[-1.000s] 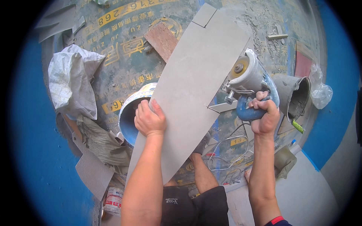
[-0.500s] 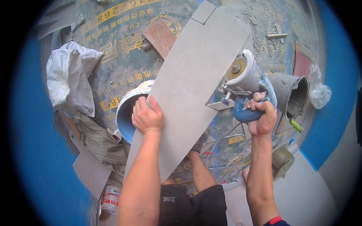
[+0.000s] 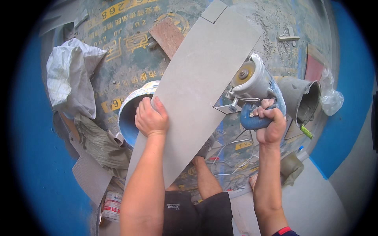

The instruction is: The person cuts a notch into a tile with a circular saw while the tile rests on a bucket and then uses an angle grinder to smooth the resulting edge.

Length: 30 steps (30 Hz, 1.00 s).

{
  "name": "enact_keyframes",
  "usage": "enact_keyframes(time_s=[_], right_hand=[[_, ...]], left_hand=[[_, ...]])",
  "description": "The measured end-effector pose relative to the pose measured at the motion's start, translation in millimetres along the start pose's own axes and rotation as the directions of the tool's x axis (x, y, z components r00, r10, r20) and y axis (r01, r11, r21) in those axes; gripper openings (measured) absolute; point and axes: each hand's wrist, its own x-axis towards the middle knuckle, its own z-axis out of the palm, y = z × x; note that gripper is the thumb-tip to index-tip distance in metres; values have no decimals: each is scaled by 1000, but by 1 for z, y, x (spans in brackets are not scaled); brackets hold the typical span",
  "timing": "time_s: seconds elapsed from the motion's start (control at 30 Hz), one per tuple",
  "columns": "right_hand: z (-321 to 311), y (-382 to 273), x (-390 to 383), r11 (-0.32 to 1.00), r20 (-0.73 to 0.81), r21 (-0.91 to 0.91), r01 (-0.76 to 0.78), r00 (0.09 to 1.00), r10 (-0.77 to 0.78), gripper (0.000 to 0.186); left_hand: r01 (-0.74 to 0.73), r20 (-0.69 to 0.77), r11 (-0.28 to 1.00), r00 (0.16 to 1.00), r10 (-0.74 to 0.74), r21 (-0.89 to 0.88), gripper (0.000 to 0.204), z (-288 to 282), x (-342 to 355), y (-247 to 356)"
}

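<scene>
Two hands, one long tile and a cutter at its edge

Two bare forearms come up from the lower edge, with dark shorts and a bent leg between them. The left hand [image 3: 151, 118] lies flat, knuckles up, on the left edge of a long grey tile [image 3: 199, 82], fingers curled over that edge and pressing it down. The tile runs as a slanted strip from just above the knee, up and to the right, to the far part of the floor; the hand sits on its nearer half. Just left of the hand, partly under the tile, shows the round rim of a blue bucket [image 3: 130, 116].

The right hand [image 3: 269, 124] is closed tight around the blue handle of a handheld cutter [image 3: 254, 88], with the fingers wrapped over the top of the grip. The machine's pale body and round yellowish disc sit above and left of the hand, and its metal foot touches the tile's right edge, about halfway along the strip. A thin cut line runs into the tile from that edge. The two hands are well apart, one at each long side of the tile.

A white cable [image 3: 232, 157] loops on the floor below the cutter. To the right stands a grey dusty bucket [image 3: 303, 98], tipped toward the camera. Further left lies a crumpled white sack [image 3: 71, 78]. Beyond the tile a reddish-brown tile piece [image 3: 169, 35] rests on the printed floor sheet [image 3: 118, 51].
</scene>
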Motion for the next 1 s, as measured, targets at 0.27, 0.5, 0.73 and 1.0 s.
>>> enact_keyframes(time_s=[0.27, 0.5, 0.73, 1.0], right_hand=[[-2, 3, -3, 1000, 12, 11, -11, 1000, 11, 20], [-1, 6, -6, 1000, 33, 8, -13, 999, 12, 18], [1, 4, -11, 1000, 2, 6, -22, 1000, 22, 15], [4, 8, -14, 999, -33, 31, -40, 999, 41, 12]], left_hand=[[3, 6, 1000, 1000, -3, -5, 32, 1, 0, -2], [6, 6, 1000, 1000, -6, -3, 32, 1, 0, -3], [13, 24, 1000, 1000, -13, -2, 32, 2, 0, -2], [0, -8, 1000, 1000, 0, -3, 32, 5, 0, -5]])
